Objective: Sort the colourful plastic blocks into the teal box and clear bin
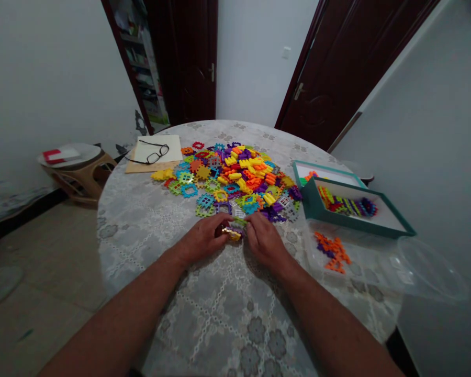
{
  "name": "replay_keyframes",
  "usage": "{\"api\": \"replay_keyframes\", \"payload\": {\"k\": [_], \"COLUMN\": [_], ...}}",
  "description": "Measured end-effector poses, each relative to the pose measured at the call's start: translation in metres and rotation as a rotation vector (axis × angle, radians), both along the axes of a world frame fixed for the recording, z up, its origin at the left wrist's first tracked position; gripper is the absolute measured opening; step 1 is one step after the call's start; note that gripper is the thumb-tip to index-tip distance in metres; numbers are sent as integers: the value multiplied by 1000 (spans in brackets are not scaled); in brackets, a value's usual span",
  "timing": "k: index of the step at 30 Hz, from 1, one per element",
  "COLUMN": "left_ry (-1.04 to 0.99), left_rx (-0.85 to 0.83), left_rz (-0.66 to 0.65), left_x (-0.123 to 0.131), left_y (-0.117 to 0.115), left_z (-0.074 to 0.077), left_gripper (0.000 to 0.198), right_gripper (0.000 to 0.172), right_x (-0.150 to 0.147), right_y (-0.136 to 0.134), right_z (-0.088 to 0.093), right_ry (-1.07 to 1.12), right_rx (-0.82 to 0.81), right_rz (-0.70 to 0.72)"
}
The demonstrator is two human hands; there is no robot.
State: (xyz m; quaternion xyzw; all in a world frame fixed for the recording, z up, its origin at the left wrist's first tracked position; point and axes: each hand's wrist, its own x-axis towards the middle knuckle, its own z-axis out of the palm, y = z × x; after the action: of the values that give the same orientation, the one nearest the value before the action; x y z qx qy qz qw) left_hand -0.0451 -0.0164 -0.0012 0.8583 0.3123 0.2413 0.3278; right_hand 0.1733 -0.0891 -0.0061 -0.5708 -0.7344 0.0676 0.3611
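Observation:
My left hand [209, 234] is closed around a small cluster of joined plastic building pieces [232, 234], yellow and purple in colour. My right hand [264, 238] pinches the right end of a light green building piece [240, 221] at the top of that cluster. Both hands rest low over the near side of the table, their fingertips close together. Just beyond them spreads a big heap of building pieces [235, 175]: flat notched squares and rings in many colours, with yellow, orange and purple tube-like pieces on top. My fingers partly hide the cluster.
Right of the heap stands a green box [361, 228] with joined pieces inside, beside its lid [329, 170]. Nearer lies a clear plastic container [361, 262] with orange and purple pieces. Glasses [154, 157] rest on paper [175, 146] at the left. A patterned cloth [208, 314] covers the round table.

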Motion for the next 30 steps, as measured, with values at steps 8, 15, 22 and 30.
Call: {"api": "replay_keyframes", "payload": {"k": [8, 15, 22, 30], "left_ry": [-58, -50, 31, 52], "left_rx": [43, 159, 114, 67], "left_rz": [-8, -37, -68, -97], "left_x": [1, 2, 5, 6], "left_y": [2, 2, 5, 2], "left_z": [-7, -1, -4, -1], "left_gripper": [49, 20, 13, 18], "right_gripper": [21, 32, 57, 28], "right_x": [-8, 0, 12, 13], "right_y": [-1, 10, 26, 29], "right_z": [-6, -14, -7, -8], "right_ry": [-41, 51, -299, -445], "right_rx": [-42, 70, 58, 16], "right_rz": [77, 7, -343, -389]}}
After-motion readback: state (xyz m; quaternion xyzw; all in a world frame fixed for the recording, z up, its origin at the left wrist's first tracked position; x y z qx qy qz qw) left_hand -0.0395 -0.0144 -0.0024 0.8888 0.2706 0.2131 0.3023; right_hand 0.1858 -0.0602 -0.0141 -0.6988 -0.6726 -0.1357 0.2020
